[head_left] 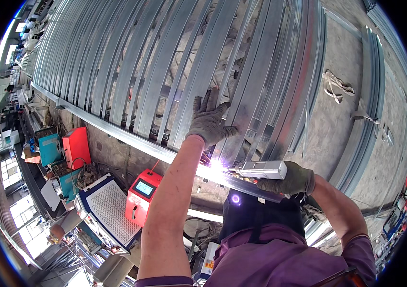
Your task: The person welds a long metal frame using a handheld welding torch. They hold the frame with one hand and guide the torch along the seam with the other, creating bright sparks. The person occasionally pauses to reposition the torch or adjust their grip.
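In the head view, the left hand (208, 123) lies palm down with its gloved fingers spread across the flat galvanized steel bars (207, 57), just beyond the bright welding arc (217, 165). The gloved right hand (293, 180), to the right, is closed around a boxy silver welding torch (263, 170), whose tip points left into the glare. The arc sits at the near ends of the bars, on the long steel rail (117, 136) running across the near side of the frame.

The left glove stops at the wrist, so spatter or radiated heat could burn the bare forearm (167, 210) near the arc. Sparks dropping on the near side could scorch the dark trousers (261, 215). If the left hand presses unevenly, a bar could shift and leave the joint crooked; whether anything clamps it cannot be told. The glare hides the seam, so a wandering torch tip could miss it.
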Tool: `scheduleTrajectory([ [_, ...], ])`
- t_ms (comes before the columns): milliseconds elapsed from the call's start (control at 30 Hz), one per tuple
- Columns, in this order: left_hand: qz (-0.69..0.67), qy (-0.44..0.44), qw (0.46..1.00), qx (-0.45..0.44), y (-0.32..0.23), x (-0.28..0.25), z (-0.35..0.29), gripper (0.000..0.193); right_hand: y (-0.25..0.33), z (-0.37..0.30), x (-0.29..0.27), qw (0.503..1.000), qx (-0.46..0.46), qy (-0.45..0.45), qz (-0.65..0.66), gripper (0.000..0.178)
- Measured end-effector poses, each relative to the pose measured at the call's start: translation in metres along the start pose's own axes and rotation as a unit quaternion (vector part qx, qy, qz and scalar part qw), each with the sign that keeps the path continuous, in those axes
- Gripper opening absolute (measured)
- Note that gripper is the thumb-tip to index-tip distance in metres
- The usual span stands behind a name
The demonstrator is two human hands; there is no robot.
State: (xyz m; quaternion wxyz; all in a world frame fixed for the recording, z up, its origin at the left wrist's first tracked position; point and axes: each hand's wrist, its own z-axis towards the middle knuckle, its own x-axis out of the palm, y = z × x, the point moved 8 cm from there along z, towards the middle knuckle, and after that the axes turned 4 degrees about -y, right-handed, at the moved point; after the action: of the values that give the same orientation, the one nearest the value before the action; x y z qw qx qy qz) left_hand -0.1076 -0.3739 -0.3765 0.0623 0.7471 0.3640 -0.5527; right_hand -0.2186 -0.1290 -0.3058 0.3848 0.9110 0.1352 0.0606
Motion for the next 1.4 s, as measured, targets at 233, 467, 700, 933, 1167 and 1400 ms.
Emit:
scheduleTrajectory([
  [233,-0.001,0.009,1.000,-0.006,0.001,0.000,0.000,0.108,-0.001,-0.002,0.000,1.000,-0.001,0.000,0.016,0.065],
  [467,-0.003,0.006,1.000,-0.015,0.001,-0.002,0.000,0.108,-0.011,-0.001,0.001,1.000,-0.013,-0.001,0.021,0.066],
  [700,0.002,0.010,1.000,-0.016,0.001,-0.001,0.000,0.106,-0.005,-0.004,-0.003,1.000,0.012,0.006,0.021,0.068],
  [933,-0.003,-0.001,1.000,-0.002,0.004,0.002,0.001,0.107,-0.007,-0.003,-0.003,1.000,-0.003,0.002,0.005,0.066],
  [1167,-0.004,0.015,1.000,-0.014,0.002,-0.002,0.000,0.107,-0.014,-0.004,-0.001,1.000,0.015,0.008,0.022,0.067],
  [1400,0.003,0.019,1.000,-0.018,0.002,-0.003,0.000,0.105,-0.026,0.000,0.001,1.000,-0.018,0.005,0.015,0.070],
])
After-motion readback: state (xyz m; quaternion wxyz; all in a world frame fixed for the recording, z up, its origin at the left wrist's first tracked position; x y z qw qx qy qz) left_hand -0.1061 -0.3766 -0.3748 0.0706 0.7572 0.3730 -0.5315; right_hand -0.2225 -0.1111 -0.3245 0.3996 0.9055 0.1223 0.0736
